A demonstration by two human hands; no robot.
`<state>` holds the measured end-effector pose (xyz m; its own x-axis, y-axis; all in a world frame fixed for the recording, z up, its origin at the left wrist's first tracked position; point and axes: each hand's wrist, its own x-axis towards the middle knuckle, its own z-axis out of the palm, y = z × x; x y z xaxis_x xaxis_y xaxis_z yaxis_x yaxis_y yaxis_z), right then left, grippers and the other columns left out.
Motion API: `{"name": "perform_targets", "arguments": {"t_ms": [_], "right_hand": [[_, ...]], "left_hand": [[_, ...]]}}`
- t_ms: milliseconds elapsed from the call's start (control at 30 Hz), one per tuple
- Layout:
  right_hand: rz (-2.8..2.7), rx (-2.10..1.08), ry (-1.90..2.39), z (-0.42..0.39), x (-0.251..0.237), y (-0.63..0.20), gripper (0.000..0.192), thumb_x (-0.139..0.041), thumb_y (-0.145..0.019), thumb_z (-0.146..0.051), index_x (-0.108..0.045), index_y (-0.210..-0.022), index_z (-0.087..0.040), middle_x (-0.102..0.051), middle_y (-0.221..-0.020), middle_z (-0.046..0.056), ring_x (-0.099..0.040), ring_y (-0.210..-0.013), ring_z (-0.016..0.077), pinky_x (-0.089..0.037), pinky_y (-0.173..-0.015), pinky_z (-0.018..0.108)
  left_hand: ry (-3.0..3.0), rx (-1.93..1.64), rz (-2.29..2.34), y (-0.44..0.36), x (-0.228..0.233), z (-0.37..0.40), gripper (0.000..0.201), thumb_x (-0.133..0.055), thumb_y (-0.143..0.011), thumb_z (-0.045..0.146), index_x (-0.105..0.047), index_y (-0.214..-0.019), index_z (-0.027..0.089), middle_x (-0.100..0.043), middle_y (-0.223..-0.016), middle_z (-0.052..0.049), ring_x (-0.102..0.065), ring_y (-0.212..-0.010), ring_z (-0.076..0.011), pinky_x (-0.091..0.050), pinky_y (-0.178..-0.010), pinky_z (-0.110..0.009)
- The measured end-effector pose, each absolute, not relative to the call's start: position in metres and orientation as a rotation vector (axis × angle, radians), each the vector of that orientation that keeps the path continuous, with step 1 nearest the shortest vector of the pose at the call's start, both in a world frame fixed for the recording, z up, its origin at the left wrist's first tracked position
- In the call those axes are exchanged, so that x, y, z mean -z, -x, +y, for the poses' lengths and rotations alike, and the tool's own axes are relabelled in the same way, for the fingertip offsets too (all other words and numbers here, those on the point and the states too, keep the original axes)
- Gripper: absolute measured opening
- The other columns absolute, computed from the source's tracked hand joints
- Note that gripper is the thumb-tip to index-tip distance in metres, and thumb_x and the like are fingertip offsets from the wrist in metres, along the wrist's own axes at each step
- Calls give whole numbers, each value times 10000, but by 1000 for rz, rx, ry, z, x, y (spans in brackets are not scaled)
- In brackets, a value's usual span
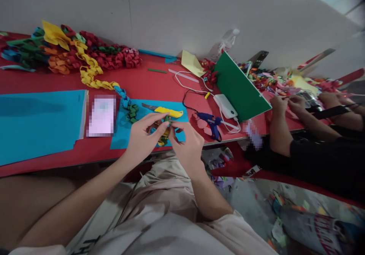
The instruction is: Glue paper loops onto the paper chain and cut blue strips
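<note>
Risking a tear or a slipped fold: both hands pinch one small paper piece in mid-air over the red surface at its near edge, so uneven pull could rip it or drop it onto the blue sheet. Left hand and right hand both grip the paper piece — green and yellow, probably a folded chain link.

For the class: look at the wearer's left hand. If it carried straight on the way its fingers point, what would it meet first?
The left hand points right, toward the right hand. It would first press further into the small green paper piece pinched between both hands, then probably the right hand's fingertips. Depth is hard to judge here.
</note>
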<state>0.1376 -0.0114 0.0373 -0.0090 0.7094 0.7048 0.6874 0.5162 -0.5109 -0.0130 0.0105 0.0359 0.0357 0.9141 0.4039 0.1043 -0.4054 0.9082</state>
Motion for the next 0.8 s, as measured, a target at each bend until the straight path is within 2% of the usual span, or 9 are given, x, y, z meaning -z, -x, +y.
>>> {"name": "perform_targets", "arguments": {"t_ms": [200, 267, 333, 400, 467, 567, 633, 733, 800], "right_hand": [[-1621, -224, 1183, -18, -25, -152, 101, -579, -1014, -269, -620, -1104, -252, -752, -1086, 72, -734, -938, 184, -592, -820, 325], [-1393, -170, 1189, -19, -12, -171, 43, -549, -1019, -278, -554, -1051, -250, -692, -1063, 79, -697, -972, 192, -573, -820, 334], [-1118, -1, 1269, -18, 2, -198, 92, -568, -998, -302, -490, -995, -254, -607, -1026, 66, -642, -942, 192, -552, -838, 346], [-1028, 102, 1432, -13, 14, -228, 191, -624, -949, -345, -501, -1046, -235, -569, -1111, 106, -609, -1011, 228, -535, -914, 411], [-1119, 170, 1613, -5, 21, -254, 338, -680, -889, -397, -557, -1128, -192, -568, -1179, 161, -569, -1136, 307, -482, -1020, 538], [-1351, 151, 1860, 12, 25, -277, 405, -697, -842, -484, -663, -1085, -162, -620, -1134, 192, -535, -1187, 405, -428, -1014, 680], [-1410, 86, 1854, 20, 24, -280, 400, -669, -854, -520, -705, -1006, -151, -668, -1032, 186, -583, -1089, 392, -475, -946, 645], [-1413, 15, 1705, 16, 13, -269, 405, -609, -907, -535, -726, -953, -150, -698, -823, 131, -648, -872, 316, -545, -815, 489], [-1424, -64, 1581, 2, -2, -258, 371, -602, -944, -508, -740, -996, -169, -729, -817, 110, -679, -820, 283, -559, -772, 426]], "left_hand": [[-1600, -1469, 1043, 12, -32, 10, 258, -722, -932, 359, -806, -1136, 227, -763, -1074, -67, -678, -865, -161, -568, -754, -278], [-1533, -1477, 1042, 14, -35, 12, 261, -738, -918, 364, -809, -1121, 216, -758, -1045, -63, -669, -839, -150, -567, -742, -266], [-1482, -1471, 1041, 18, -38, 16, 293, -757, -906, 382, -804, -1136, 207, -762, -1029, -61, -672, -845, -148, -578, -775, -265], [-1453, -1465, 1032, 23, -39, 20, 342, -776, -893, 406, -792, -1167, 203, -768, -1039, -65, -686, -886, -158, -592, -823, -277], [-1437, -1470, 1028, 29, -37, 24, 367, -786, -884, 426, -784, -1177, 205, -771, -1058, -70, -699, -936, -173, -602, -852, -289], [-1423, -1471, 1025, 37, -35, 29, 361, -791, -880, 438, -779, -1165, 215, -772, -1056, -70, -712, -961, -181, -607, -859, -288], [-1416, -1473, 1016, 41, -35, 31, 364, -802, -869, 447, -779, -1146, 211, -775, -1053, -74, -720, -960, -183, -609, -860, -287], [-1412, -1485, 999, 46, -37, 31, 357, -824, -846, 457, -783, -1095, 204, -781, -1041, -79, -729, -952, -186, -611, -849, -282], [-1418, -1499, 966, 46, -38, 31, 329, -835, -839, 442, -788, -1071, 213, -782, -1004, -67, -730, -932, -177, -606, -837, -273]]}}
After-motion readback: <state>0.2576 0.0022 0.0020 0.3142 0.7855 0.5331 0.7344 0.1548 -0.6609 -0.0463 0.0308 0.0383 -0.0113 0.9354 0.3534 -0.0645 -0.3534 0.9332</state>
